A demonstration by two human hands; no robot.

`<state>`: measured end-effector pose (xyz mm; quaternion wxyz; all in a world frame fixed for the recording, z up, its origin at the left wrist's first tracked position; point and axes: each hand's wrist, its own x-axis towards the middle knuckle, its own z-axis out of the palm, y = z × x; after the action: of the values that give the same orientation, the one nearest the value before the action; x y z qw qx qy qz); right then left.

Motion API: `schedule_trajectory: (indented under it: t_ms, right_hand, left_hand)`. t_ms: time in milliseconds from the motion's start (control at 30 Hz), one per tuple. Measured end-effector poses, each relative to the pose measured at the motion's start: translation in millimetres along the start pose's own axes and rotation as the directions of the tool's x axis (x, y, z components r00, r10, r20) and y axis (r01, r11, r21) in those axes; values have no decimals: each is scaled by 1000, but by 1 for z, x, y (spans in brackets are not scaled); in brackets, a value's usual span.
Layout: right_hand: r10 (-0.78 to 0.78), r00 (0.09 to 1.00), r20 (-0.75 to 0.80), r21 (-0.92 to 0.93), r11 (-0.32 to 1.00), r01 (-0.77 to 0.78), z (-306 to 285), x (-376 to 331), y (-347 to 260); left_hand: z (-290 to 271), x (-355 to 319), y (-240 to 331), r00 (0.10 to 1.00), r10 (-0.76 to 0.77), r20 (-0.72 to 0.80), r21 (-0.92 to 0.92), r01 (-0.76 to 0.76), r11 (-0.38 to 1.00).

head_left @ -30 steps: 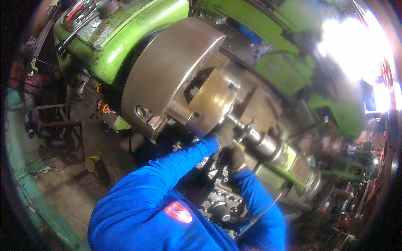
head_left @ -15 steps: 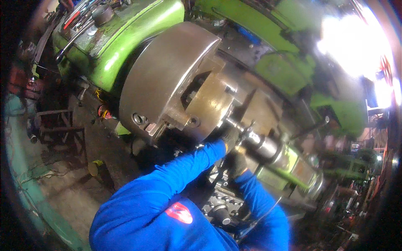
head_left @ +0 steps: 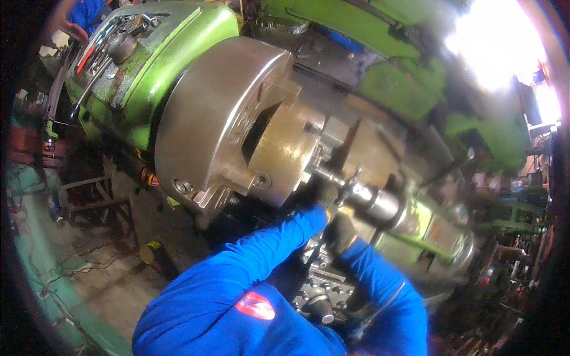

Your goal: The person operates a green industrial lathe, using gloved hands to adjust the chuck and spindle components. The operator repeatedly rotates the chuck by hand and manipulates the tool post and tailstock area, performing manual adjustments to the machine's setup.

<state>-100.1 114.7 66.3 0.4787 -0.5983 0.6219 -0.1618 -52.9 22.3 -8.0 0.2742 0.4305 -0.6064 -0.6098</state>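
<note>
Hands meet at frame centre: your left hand (head_left: 314,199) and right hand (head_left: 339,228), both in dark gloves, sit against the steel shaft (head_left: 362,196) jutting from the brass workpiece (head_left: 285,151) in the lathe chuck (head_left: 208,124). Whether either grips it, you cannot tell.

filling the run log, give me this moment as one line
left hand: at shaft by chuck, grip unclear | right hand: under shaft, grip unclear | chuck: holds brass-coloured part | lathe: green
</note>
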Motion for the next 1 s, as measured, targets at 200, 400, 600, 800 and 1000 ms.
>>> schedule_trajectory:
  t_ms: [200,400,600,800,1000]
  right_hand:
    - [377,909,176,857,396,-330,-11,3,-16]
    - [-142,982,-122,-228,967,112,-6,-3,20]
    - [456,890,-3,751,588,-299,-4,2,10]
    - [29,989,-147,226,974,5,-30,-7,13]
    - [-29,997,-76,16,999,30,-24,0,24]
  left_hand:
    - [6,-4,-5,999,8,-38,11,-8,1000]
    - [9,-10,-8,998,8,-63,10,-7,1000]
    - [15,-6,-10,997,10,-81,10,-10,1000]
    - [22,-12,-10,995,9,-98,5,-8,1000]
    - [22,-6,-18,990,33,-138,4,-33,999]
